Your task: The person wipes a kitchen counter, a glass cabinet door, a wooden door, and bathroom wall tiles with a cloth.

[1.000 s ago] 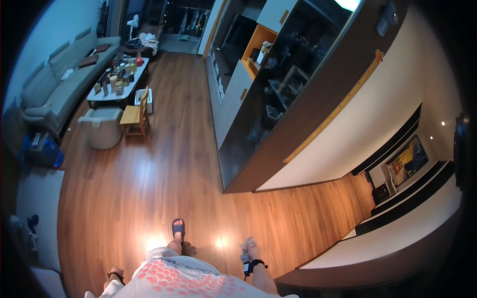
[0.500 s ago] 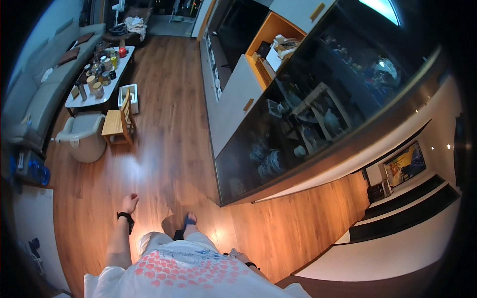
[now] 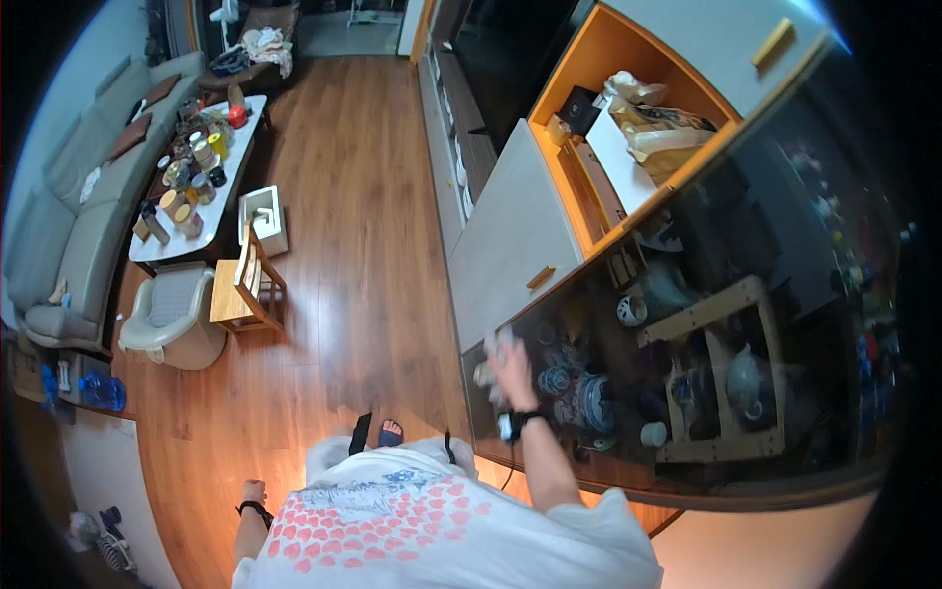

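My right hand (image 3: 512, 373) reaches forward to the dark glass front (image 3: 618, 324) of a display cabinet, at its near left end. Its fingers are bent around a crumpled grey-white cloth (image 3: 483, 374), partly blurred and partly covered by the hand, which lies against or very close to the glass. A dark band with a pale, box-like piece circles the right wrist. Low at my left side hangs my left hand (image 3: 254, 491), fingers curled in and nothing visible in it. Behind the glass stand blue-and-white crockery (image 3: 586, 401), a teapot (image 3: 749, 378) and a wooden frame (image 3: 775, 334).
An orange open shelf (image 3: 579, 211) with bags and boxes adjoins grey cabinet doors (image 3: 510, 240). Leftward on the wood floor (image 3: 339, 196) are a wooden chair (image 3: 228, 294), a rounded armchair (image 3: 177, 324), a white bin (image 3: 280, 221), a table full of jars (image 3: 201, 240) and a sofa (image 3: 49, 245).
My body has turned and moved closer to the cabinet. My right hand has gone from beside my body up to the glass with the cloth. My left hand has drawn back to my side.
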Action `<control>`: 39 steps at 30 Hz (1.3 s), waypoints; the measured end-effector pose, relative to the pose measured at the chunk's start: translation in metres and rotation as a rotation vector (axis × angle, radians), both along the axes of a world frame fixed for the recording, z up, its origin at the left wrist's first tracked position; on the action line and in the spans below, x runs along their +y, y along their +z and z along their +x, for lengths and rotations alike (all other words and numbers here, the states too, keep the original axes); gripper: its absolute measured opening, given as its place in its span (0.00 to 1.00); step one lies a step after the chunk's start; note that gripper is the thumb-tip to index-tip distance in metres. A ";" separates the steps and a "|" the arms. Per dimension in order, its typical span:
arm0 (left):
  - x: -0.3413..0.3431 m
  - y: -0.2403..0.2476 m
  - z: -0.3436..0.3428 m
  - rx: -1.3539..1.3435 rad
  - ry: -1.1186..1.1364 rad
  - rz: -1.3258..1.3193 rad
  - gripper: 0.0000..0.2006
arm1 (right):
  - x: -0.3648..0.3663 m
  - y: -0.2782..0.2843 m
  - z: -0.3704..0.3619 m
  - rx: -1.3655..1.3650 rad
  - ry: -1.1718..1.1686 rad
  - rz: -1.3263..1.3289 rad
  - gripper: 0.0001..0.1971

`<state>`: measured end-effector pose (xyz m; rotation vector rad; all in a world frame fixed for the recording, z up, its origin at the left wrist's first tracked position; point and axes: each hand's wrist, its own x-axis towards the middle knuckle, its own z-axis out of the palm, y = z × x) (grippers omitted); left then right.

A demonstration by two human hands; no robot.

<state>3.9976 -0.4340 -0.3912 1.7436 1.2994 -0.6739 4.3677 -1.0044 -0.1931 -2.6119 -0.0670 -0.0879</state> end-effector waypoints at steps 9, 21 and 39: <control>0.003 -0.017 0.117 0.062 -0.585 0.122 0.09 | 0.020 0.141 0.274 -0.612 -0.464 -0.613 0.22; 0.158 -0.011 0.633 -0.301 -0.183 -0.280 0.11 | 0.020 0.115 0.354 -0.457 -0.714 -0.875 0.09; 0.059 0.067 0.994 -0.373 -0.239 -0.344 0.14 | 0.089 0.118 0.577 -0.438 -0.818 -0.736 0.05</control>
